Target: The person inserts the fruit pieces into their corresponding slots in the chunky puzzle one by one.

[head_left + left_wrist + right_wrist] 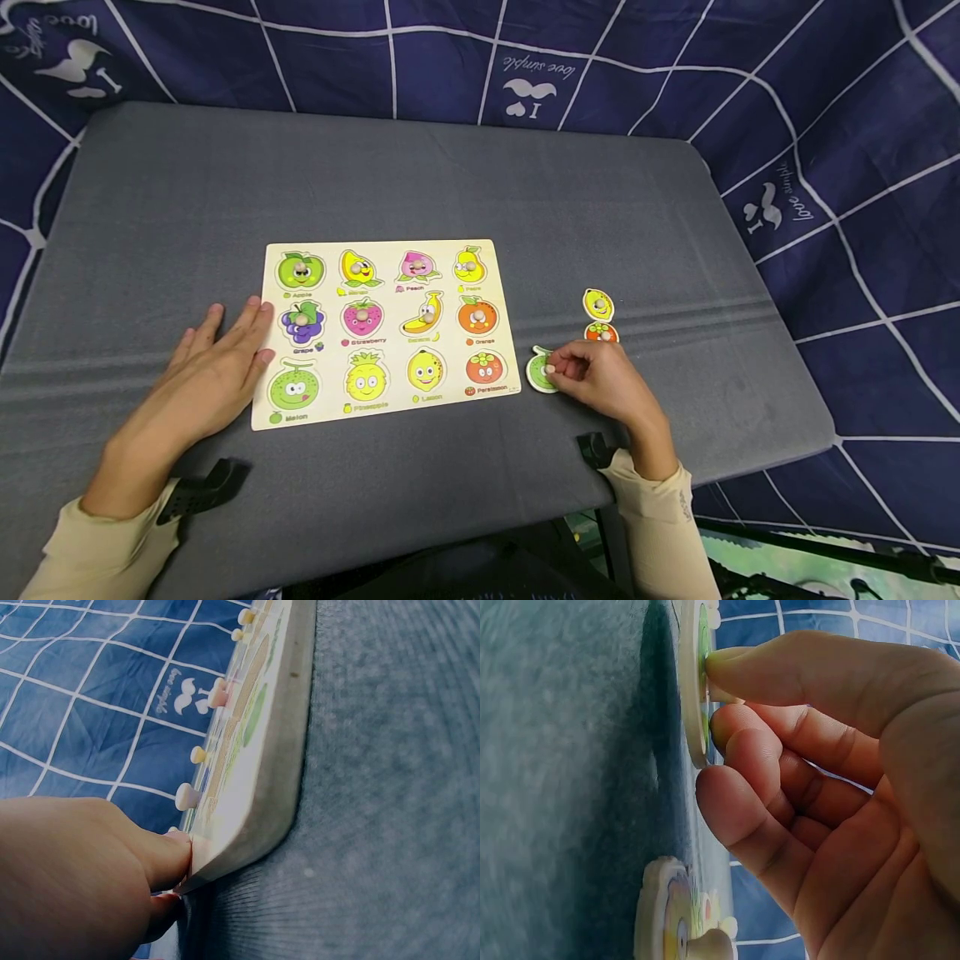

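A cream wooden fruit puzzle board (333, 304) lies on the grey table. Knobbed fruit pieces fill its top two rows, while its bottom row shows printed fruits without knobs. My left hand (210, 375) rests at the board's left edge, fingers extended and fingertips at the rim; in the left wrist view the thumb (169, 859) meets the board's corner. To the right of the board, my right hand (611, 383) pinches a green melon piece (536, 375) by its knob. The right wrist view shows this melon piece (694, 690) tilted edge-on between thumb and fingers.
Just beyond the right hand lie a yellow lemon piece (598, 305) and an orange-red persimmon piece (602, 332), partly covered by that hand. Another knobbed piece (660, 915) shows low in the right wrist view. Blue checked cloth (450, 75) hangs around the table.
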`<state>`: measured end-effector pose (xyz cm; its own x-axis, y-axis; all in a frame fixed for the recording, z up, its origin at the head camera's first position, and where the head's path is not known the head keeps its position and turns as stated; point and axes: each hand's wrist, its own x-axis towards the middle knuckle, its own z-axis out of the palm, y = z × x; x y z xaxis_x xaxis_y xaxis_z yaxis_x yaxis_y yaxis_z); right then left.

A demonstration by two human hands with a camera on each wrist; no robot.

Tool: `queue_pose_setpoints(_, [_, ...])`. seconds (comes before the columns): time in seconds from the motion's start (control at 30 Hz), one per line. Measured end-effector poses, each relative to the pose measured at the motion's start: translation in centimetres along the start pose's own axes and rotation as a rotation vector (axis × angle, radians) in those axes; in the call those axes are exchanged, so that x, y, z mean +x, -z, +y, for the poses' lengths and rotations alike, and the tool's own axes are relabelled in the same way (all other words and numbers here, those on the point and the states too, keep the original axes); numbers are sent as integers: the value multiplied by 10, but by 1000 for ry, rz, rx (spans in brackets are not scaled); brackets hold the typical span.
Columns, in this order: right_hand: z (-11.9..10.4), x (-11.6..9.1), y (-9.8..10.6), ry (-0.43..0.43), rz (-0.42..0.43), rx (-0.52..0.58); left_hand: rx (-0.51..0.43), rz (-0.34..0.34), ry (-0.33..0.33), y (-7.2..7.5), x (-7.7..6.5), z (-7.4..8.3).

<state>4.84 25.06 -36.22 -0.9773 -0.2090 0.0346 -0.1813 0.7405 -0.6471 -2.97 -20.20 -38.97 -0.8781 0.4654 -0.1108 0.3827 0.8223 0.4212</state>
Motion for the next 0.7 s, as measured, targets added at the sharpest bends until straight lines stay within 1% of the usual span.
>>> queue_pose_setpoints(0.27, [-7,5,-3,41,4,-9,4,-1,5,0,0,0])
queue_pose_setpoints(0.53, [-14,11,-8,58,-21,-8,0,5,1,-1,0,0])
queue_pose_setpoints(0.7, [-17,15,-15,100,-34,1,0,0,6,0,0,0])
